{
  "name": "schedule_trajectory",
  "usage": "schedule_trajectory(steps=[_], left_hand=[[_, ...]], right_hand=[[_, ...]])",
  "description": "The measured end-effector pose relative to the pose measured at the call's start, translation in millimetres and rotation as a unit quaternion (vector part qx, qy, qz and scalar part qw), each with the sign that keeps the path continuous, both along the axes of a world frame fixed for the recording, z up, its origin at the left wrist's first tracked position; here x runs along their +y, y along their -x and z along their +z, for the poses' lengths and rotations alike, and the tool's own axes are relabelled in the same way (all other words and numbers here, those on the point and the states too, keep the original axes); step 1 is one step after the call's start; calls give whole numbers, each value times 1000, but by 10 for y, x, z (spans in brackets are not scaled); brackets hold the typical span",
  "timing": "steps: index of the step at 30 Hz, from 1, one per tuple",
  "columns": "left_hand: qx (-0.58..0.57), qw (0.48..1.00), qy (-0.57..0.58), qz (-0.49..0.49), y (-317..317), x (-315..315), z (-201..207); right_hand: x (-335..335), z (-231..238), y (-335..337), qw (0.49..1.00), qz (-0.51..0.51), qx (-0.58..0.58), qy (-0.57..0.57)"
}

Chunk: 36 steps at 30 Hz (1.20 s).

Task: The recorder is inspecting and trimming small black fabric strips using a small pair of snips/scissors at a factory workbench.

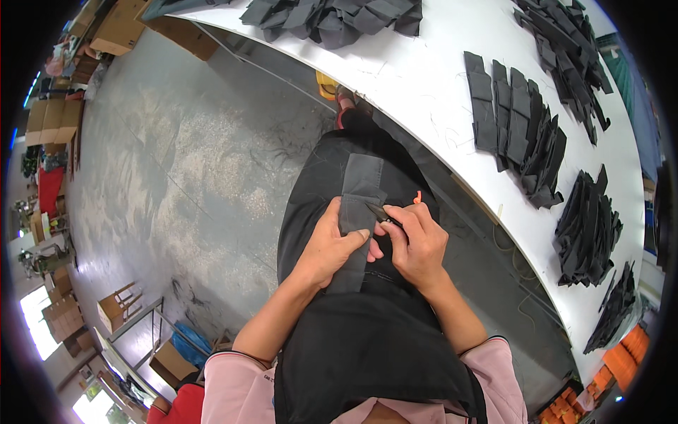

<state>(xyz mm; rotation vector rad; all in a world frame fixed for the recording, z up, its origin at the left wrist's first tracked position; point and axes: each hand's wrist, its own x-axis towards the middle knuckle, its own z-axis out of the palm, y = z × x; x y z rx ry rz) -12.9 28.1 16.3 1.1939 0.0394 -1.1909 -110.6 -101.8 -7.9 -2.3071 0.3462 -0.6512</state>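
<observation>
Head view: a dark grey fabric strip [358, 214] lies over the black-clad lap [305, 205], between the two hands, its long axis running away from the waist toward the knees, with the far end leaning slightly right. Left hand [326, 247] grasps it from the left side, thumb laid across the upper face. Right hand [424, 244] pinches a small, pointed black hand tool [387, 215], apparently thread snips, and comes to the strip from the right. The tool slants up and left across the strip's long axis; its point reaches the right part of the strip, close to a crosswise stitched seam [360, 199]. Of the two, the left hand is the one on the fabric, while the right hand's tool is nearer that seam's right end. Whether the blades are parted, or actually touch the cloth, I cannot tell. Beyond, to the right, similar dark strips [519, 120] lie bundled on a white table [439, 95].
</observation>
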Motion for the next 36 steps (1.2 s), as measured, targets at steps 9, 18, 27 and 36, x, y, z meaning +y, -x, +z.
schedule_trajectory(steps=[9,18,27,36], left_hand=[[-6,1000,-14,-3,7,1,27],[17,999,-27,-15,15,-19,27],[9,999,-28,-24,52,-30,18],[17,999,-11,-39,58,-10,-38]], right_hand=[[-57,54,14,996,8,-1,-86],[-26,40,-40,999,23,-31,-18],[3,38,-99,999,34,-23,-8],[20,-2,-13,998,8,-6,-60]])
